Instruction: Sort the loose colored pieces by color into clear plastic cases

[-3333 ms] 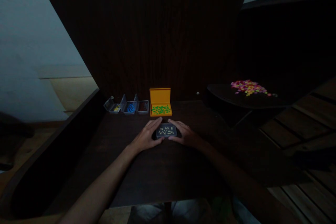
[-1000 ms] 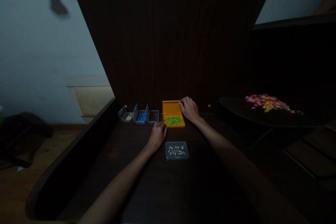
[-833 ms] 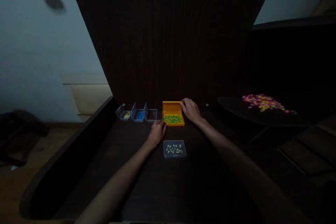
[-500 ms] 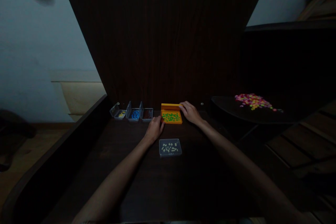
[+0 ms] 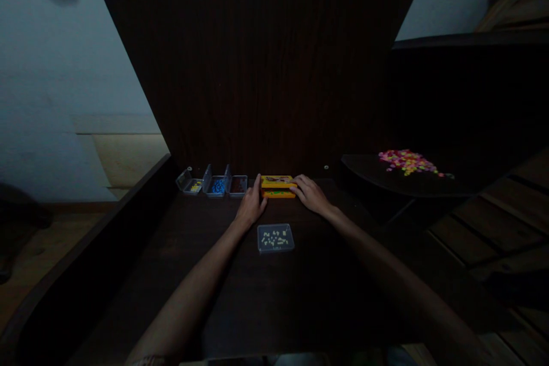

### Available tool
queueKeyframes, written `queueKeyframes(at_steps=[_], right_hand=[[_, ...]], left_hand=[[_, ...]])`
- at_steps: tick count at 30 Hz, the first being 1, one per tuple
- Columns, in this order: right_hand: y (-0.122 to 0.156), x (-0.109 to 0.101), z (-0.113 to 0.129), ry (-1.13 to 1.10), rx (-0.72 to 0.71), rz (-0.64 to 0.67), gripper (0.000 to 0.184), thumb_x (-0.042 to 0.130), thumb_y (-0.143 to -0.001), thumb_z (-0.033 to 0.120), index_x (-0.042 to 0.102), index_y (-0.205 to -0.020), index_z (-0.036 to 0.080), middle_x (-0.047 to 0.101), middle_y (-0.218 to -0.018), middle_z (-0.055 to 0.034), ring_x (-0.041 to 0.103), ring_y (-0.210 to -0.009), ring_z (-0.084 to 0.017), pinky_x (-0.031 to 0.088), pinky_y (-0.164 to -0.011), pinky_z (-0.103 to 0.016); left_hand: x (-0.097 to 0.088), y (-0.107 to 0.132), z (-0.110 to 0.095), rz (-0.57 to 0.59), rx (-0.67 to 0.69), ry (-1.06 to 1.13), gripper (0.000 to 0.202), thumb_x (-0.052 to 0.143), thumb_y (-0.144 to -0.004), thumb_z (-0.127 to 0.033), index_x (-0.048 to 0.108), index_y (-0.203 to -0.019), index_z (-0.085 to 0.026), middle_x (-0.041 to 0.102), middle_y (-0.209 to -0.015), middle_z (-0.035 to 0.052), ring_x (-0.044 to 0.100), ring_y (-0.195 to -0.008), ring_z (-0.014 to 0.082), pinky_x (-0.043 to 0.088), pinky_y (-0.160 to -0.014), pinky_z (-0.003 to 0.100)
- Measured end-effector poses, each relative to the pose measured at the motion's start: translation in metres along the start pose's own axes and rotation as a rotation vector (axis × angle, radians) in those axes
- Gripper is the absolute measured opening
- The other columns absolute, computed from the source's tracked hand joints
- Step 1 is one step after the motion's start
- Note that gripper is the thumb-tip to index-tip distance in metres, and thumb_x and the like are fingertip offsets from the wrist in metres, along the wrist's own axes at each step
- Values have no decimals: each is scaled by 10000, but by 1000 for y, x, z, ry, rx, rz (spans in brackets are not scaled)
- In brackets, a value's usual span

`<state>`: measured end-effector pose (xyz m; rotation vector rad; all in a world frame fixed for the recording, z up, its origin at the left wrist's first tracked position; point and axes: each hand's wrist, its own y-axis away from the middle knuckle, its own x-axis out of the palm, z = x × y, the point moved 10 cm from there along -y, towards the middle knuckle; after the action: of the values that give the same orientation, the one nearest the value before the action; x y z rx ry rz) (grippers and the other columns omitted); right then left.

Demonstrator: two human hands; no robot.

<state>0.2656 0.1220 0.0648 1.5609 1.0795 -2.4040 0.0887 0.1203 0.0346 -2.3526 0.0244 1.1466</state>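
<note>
An orange box with green pieces inside stands at the back of a dark wooden table, its lid lowered to a narrow gap. My left hand rests against the box's left side with fingers stretched out. My right hand lies on the right end of the lid, fingers curled over its edge. A shut clear box of pale pieces sits on the table just in front of my hands.
Three small open clear boxes stand in a row left of the orange box: yellow pieces, blue pieces, dark pieces. A heap of pink and yellow pieces lies on a dark surface at the right. A dark wooden panel rises behind the table.
My hands left the clear box and went to the orange box. My right hand has swung its upright lid down to almost shut while my left hand steadies the left side.
</note>
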Motion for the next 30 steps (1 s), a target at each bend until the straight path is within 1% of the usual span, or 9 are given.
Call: queueKeyframes(at_steps=[2, 3, 6, 8, 12, 16, 20, 23, 30], right_hand=[[6, 7, -3, 32, 4, 22, 287, 398, -998, 332, 630, -1113, 207, 621, -1087, -110, 570, -1038, -255, 467, -938, -407], [8, 10, -5, 42, 9, 33, 282, 403, -997, 327, 634, -1106, 209, 624, -1093, -108, 567, -1045, -256, 463, -945, -413], [15, 16, -8, 43, 25, 50, 270, 423, -988, 318, 640, -1099, 203, 621, -1115, -110, 558, -1064, -257, 460, -954, -420], [17, 18, -9, 36, 31, 46, 261, 448, -976, 315, 636, -1117, 202, 613, -1131, -112, 553, -1076, -258, 467, -949, -417], [22, 18, -9, 62, 39, 46, 248, 495, -949, 298, 626, -1140, 209, 601, -1148, -108, 544, -1090, -262, 478, -939, -420], [26, 16, -12, 134, 61, 68, 245, 515, -935, 287, 623, -1133, 191, 596, -1177, -120, 542, -1083, -273, 479, -934, -429], [31, 12, -19, 175, 96, 75, 240, 496, -941, 266, 627, -1116, 166, 602, -1178, -134, 545, -1074, -277, 479, -930, -428], [33, 8, -23, 171, 106, 70, 232, 482, -940, 236, 632, -1105, 171, 611, -1163, -127, 550, -1061, -268, 478, -931, -416], [33, 4, -30, 170, 111, 65, 236, 468, -940, 231, 629, -1105, 181, 609, -1169, -122, 548, -1050, -259, 469, -932, -401]], left_hand=[[1, -1, -2, 9, 30, -23, 693, 539, -894, -223, 232, -1513, -163, 640, -1145, 141, 603, -1050, 249, 482, -956, 393], [3, -1, -3, 17, 47, -47, 648, 533, -894, -220, 291, -1493, -163, 644, -1147, 136, 595, -1057, 249, 478, -964, 391], [8, -2, -5, 51, 90, -129, 456, 514, -901, -228, 512, -1349, -145, 658, -1140, 134, 568, -1079, 251, 467, -991, 385], [10, -3, -5, 66, 108, -158, 377, 492, -911, -232, 592, -1262, -140, 659, -1145, 137, 557, -1089, 250, 467, -993, 379], [14, -5, -6, 88, 134, -176, 380, 460, -928, -228, 600, -1271, -143, 649, -1175, 144, 553, -1082, 251, 475, -979, 395], [17, -9, -10, 117, 176, -194, 386, 464, -936, -261, 607, -1280, -158, 647, -1163, 142, 554, -1068, 259, 475, -969, 418], [19, -11, -20, 143, 253, -206, 386, 457, -947, -284, 607, -1287, -183, 639, -1165, 127, 530, -1093, 255, 472, -973, 410], [21, -12, -27, 164, 306, -229, 399, 421, -963, -291, 590, -1308, -181, 627, -1177, 126, 505, -1100, 256, 466, -972, 409], [28, -15, -32, 217, 325, -300, 419, 415, -959, -282, 555, -1344, -191, 617, -1197, 116, 474, -1119, 267, 445, -974, 421]])
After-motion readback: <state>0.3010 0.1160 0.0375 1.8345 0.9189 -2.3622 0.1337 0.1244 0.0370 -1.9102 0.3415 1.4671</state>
